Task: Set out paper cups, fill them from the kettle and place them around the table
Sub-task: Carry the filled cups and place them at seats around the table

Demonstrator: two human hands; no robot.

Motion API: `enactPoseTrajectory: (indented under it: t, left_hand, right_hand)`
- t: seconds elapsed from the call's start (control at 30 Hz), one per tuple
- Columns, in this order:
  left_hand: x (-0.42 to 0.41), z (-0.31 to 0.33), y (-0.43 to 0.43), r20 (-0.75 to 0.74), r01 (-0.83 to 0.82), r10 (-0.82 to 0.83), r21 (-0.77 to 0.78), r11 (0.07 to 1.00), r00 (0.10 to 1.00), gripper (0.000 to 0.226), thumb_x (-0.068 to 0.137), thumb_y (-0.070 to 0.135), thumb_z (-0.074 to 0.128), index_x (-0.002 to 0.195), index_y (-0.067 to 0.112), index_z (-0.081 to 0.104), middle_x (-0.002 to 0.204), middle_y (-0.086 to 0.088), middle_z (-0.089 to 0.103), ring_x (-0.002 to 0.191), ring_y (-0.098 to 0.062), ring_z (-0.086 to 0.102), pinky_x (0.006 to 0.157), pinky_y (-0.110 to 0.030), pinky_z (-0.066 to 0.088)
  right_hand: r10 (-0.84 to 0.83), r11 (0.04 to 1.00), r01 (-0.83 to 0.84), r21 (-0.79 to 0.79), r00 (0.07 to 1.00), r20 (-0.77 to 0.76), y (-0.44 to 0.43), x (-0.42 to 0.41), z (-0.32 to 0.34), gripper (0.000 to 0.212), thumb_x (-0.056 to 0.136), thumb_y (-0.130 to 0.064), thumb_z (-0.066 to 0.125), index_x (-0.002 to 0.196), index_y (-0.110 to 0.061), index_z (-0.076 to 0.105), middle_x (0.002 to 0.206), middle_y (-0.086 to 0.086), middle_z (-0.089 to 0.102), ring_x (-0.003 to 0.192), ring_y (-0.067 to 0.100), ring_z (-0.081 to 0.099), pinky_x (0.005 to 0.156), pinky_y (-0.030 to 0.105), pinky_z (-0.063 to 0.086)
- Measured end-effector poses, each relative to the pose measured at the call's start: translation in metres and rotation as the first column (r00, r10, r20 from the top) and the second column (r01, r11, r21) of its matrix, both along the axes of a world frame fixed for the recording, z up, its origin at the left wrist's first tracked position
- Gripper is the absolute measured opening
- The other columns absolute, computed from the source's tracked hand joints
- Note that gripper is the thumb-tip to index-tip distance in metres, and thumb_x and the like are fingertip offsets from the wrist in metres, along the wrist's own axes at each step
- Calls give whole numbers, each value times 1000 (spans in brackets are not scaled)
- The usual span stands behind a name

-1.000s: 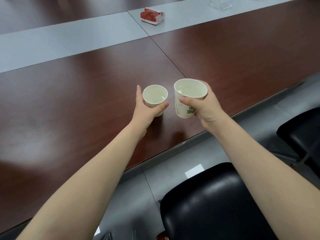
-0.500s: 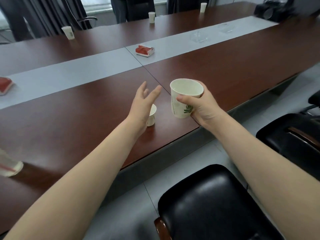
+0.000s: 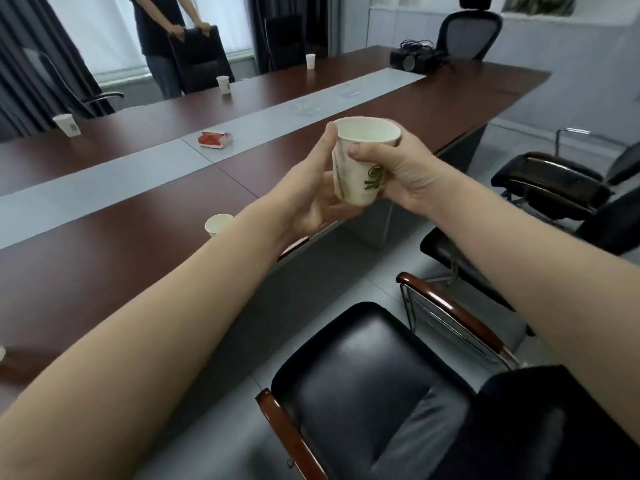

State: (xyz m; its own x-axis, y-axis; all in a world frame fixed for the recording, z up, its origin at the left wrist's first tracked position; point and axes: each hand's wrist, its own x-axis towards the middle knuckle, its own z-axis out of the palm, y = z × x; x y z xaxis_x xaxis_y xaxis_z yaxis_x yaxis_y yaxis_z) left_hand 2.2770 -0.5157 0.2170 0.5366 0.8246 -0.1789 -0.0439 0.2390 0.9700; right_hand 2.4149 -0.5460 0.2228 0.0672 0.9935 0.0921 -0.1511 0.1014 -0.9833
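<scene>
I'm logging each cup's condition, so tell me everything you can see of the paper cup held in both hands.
The paper cup is white and tapered, with a rolled rim and a green print on its side. It looks like thin coated paper. It is held in the air, upright but slightly tilted. The right hand grips its wall, thumb in front. The left hand cradles it, thumb along its left side and fingers under the base. Whether it holds water cannot be told.

Black top [image 3: 561, 420], grey trousers [image 3: 419, 434]
</scene>
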Motion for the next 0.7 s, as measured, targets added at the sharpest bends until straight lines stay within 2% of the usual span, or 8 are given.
enactPoseTrajectory:
  t: [0.07, 0.13, 0.2, 0.3, 0.4, 0.53, 0.6, 0.7]
  left_hand:
    - [25, 8, -33, 13, 20, -20, 18, 1000, 1000, 52, 95, 60, 34, 122, 22, 57, 80, -4, 75, 92, -28, 70, 84, -45, 56]
    - [48, 14, -67, 17, 47, -48, 15, 999, 999, 54, 95, 58, 35, 124, 18, 57, 81, -7, 75, 90, -28, 70, 83, -44, 57]
    - [74, 16, -103, 7, 63, -63, 0, 998, 998, 55, 95, 57, 35, 123, 16, 57, 94, -13, 72, 92, -29, 69, 74, -39, 59]
    - [108, 16, -149, 19, 107, -106, -34, 994, 994, 54, 95, 56, 35, 125, 16, 57, 111, -18, 65, 98, -33, 66, 66, -35, 58]
    - [145, 13, -198, 16, 169, -168, -42, 985, 986, 54, 96, 56, 34, 125, 17, 56, 111, -19, 65, 98, -34, 67, 74, -37, 59]
    - [192, 11, -258, 33, 207, -205, -86, 975, 978, 50, 96, 53, 36, 129, 18, 53, 108, -18, 64, 94, -32, 67, 69, -37, 60]
    - [215, 11, -286, 27, 212, -210, -116, 970, 977, 51, 95, 52, 38, 128, 16, 52, 107, -18, 64, 97, -33, 66, 69, -37, 60]
    - [250, 15, -326, 16, 232, -231, -115, 966, 973, 46, 94, 50, 39, 124, 18, 56, 107, -17, 64, 99, -33, 65, 70, -39, 60]
  right_hand:
    - [36, 999, -36, 23, 999, 3, -36, 26, 9, 53, 64, -12, 74, 114, -12, 55, 91, 2, 70, 88, 19, 68, 72, 42, 57]
    - [86, 996, -86, 31, 996, 4, -72, 50, 13, 54, 65, -17, 82, 111, -13, 57, 90, 2, 71, 87, 19, 69, 70, 41, 56]
    - [126, 992, -126, 19, 992, 31, -108, 77, 14, 66, 57, -41, 85, 111, -15, 59, 98, 5, 70, 97, 24, 67, 78, 48, 55]
    - [95, 995, -93, -47, 994, 54, -157, 113, 13, 85, 58, -65, 67, 124, -14, 55, 117, 14, 65, 112, 37, 61, 88, 57, 50]
    - [5, 995, -2, -102, 1000, 29, -212, 149, 9, 84, 69, -66, 48, 135, -14, 48, 127, 16, 61, 114, 34, 60, 93, 56, 48]
    - [-93, 988, 90, -122, 995, -21, -278, 194, 1, 66, 83, -62, 40, 126, -15, 56, 122, 15, 64, 110, 34, 63, 84, 51, 52]
    - [-134, 983, 130, -132, 991, -20, -308, 216, -1, 58, 90, -59, 36, 120, -17, 59, 119, 14, 66, 109, 34, 63, 88, 53, 51]
    - [-203, 970, 197, -139, 979, -30, -349, 247, 0, 57, 91, -59, 35, 118, -16, 61, 118, 15, 67, 108, 35, 63, 94, 57, 47]
